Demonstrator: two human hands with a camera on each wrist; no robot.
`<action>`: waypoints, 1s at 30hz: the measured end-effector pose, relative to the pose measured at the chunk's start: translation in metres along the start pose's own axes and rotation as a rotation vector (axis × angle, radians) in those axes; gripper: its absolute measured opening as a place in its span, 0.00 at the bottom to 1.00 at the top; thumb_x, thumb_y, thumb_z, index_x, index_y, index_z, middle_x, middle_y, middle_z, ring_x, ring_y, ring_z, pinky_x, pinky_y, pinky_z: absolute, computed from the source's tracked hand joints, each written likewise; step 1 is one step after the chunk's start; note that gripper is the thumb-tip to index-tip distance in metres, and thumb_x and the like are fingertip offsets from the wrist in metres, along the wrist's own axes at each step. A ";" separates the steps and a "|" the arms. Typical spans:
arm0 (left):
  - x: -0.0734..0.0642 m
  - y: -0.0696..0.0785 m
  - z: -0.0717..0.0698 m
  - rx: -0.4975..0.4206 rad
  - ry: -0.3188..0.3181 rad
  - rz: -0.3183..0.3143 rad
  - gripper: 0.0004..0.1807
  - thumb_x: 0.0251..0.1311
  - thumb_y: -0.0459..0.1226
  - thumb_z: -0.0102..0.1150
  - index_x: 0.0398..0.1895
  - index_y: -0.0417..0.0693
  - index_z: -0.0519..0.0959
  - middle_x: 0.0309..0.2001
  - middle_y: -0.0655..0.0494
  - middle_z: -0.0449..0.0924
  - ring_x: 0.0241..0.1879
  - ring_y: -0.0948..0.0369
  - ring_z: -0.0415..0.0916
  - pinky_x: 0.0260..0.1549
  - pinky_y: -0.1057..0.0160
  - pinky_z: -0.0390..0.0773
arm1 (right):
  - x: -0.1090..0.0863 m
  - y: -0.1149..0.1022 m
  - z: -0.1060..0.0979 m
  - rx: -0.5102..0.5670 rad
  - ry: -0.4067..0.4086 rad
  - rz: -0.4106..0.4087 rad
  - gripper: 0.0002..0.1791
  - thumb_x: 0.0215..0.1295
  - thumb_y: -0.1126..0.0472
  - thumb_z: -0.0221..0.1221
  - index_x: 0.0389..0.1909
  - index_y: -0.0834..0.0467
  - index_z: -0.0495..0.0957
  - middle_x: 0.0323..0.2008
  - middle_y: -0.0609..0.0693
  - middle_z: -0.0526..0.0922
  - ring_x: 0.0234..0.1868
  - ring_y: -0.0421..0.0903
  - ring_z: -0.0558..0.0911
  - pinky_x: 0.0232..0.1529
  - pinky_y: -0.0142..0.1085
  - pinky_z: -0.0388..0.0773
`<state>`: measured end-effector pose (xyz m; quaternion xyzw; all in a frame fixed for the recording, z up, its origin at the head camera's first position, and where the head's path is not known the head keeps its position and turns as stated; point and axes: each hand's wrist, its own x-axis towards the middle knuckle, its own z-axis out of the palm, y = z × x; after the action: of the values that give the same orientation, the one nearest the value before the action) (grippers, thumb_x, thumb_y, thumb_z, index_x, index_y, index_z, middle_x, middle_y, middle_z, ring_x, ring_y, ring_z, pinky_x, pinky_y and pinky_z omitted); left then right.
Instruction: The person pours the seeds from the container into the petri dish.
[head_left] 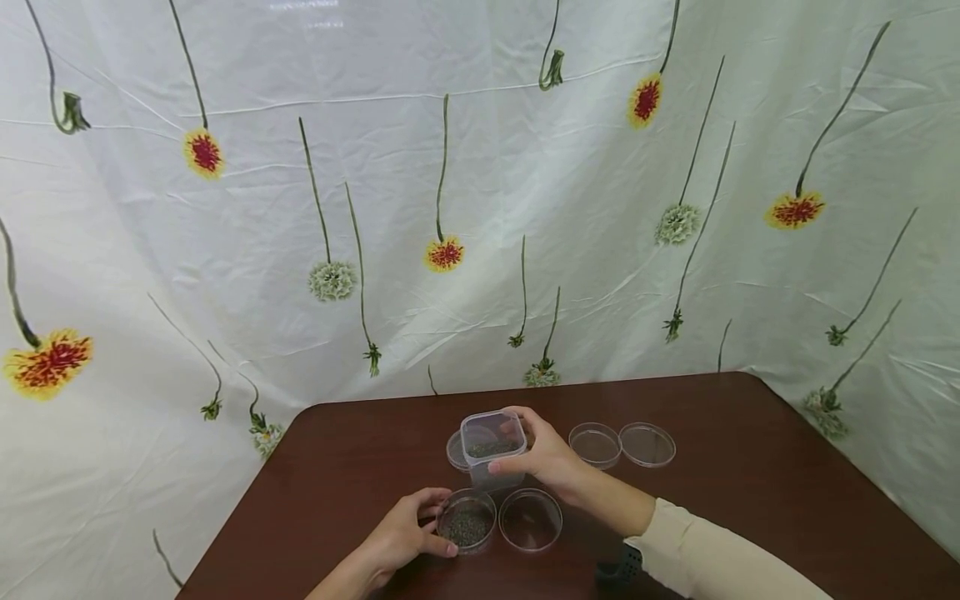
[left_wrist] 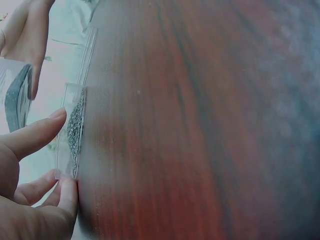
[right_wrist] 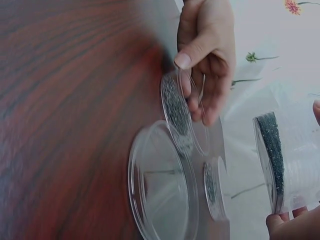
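Gripping clear square tub (head_left: pixel 497 477): right hand (head_left: pixel 551 457), tub raised over desk (head_left: pixel 337 467). Left hand (head_left: pixel 405 532) holding shallow dish (head_left: pixel 468 550) of dark granules (head_left: pixel 465 527), thumb and fingers at its rim. Right wrist view shows granules in rear dish (right_wrist: pixel 220 192); head view has that dish partly behind tub. Only head view takes in two clear dishes (head_left: pixel 648 445) farther right. Shallow dish flat on desk, within left hand's grasp.

Creased white flower-print cloth (head_left: pixel 480 183) hanging behind dark red-brown, round-cornered table (head_left: pixel 352 467).
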<state>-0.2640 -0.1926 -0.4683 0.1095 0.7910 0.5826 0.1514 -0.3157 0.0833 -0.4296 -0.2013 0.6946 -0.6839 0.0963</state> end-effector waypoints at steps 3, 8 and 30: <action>-0.001 0.000 0.000 0.000 0.002 0.000 0.44 0.46 0.25 0.81 0.69 0.29 0.69 0.62 0.39 0.71 0.63 0.42 0.68 0.64 0.49 0.71 | -0.002 -0.002 -0.009 -0.019 0.006 -0.001 0.51 0.54 0.63 0.78 0.76 0.58 0.61 0.67 0.65 0.68 0.55 0.55 0.76 0.49 0.42 0.78; -0.001 0.000 0.000 -0.002 -0.002 -0.003 0.44 0.46 0.25 0.80 0.69 0.29 0.69 0.63 0.39 0.71 0.64 0.40 0.67 0.64 0.49 0.72 | -0.006 -0.006 -0.025 -0.024 0.014 0.002 0.50 0.56 0.63 0.78 0.77 0.59 0.60 0.67 0.64 0.69 0.60 0.57 0.74 0.51 0.43 0.77; -0.001 -0.001 0.000 0.000 0.000 0.009 0.44 0.46 0.25 0.80 0.69 0.28 0.69 0.63 0.38 0.70 0.65 0.39 0.66 0.65 0.47 0.70 | -0.042 -0.008 -0.119 -0.042 0.072 -0.021 0.51 0.59 0.66 0.74 0.78 0.63 0.55 0.71 0.70 0.64 0.68 0.64 0.68 0.52 0.42 0.78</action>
<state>-0.2627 -0.1934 -0.4689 0.1131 0.7905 0.5833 0.1485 -0.3251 0.2093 -0.4219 -0.1858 0.7095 -0.6771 0.0597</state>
